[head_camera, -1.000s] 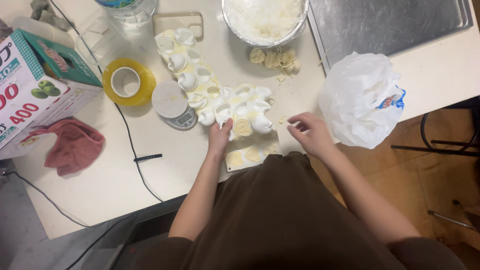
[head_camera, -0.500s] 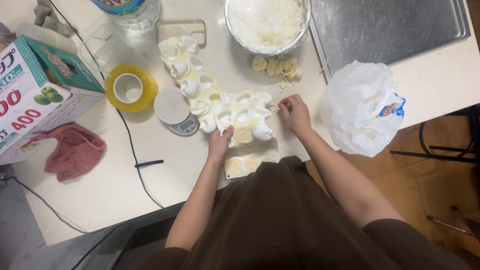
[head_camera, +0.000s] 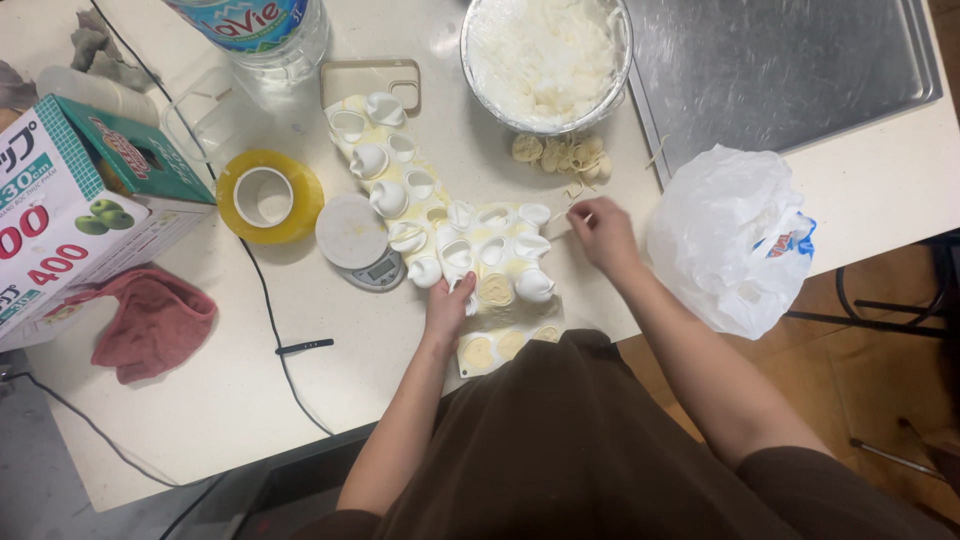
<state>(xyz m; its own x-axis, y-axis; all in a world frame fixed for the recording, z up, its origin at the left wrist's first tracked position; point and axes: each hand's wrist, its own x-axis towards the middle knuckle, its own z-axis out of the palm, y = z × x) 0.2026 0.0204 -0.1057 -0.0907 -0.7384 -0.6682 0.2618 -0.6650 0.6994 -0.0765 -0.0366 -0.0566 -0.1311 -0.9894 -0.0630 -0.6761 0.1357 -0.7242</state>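
Observation:
A pale yellow sheet (head_camera: 430, 212) on the white table (head_camera: 220, 400) carries several small white heart-shaped moulds (head_camera: 388, 198) and a few round yellow pastries (head_camera: 496, 291). My left hand (head_camera: 449, 306) rests on the sheet's near part, fingers on a white mould beside a filled pastry. My right hand (head_camera: 600, 235) hovers at the sheet's right edge, pinching a thin pale stick (head_camera: 566, 212). A small heap of pale dough curls (head_camera: 562, 154) lies just beyond it.
A metal bowl of white filling (head_camera: 546, 55) and a metal tray (head_camera: 790, 75) stand at the back. A white plastic bag (head_camera: 735, 240) sits right. Left are a small scale (head_camera: 356, 238), yellow tape roll (head_camera: 268, 196), phone (head_camera: 372, 84), water bottle (head_camera: 258, 35), cardboard box (head_camera: 70, 210), red cloth (head_camera: 150, 322).
My right hand has moved away from the near pastries up toward the dough curls, still pinching the stick. My left hand has stayed on the sheet.

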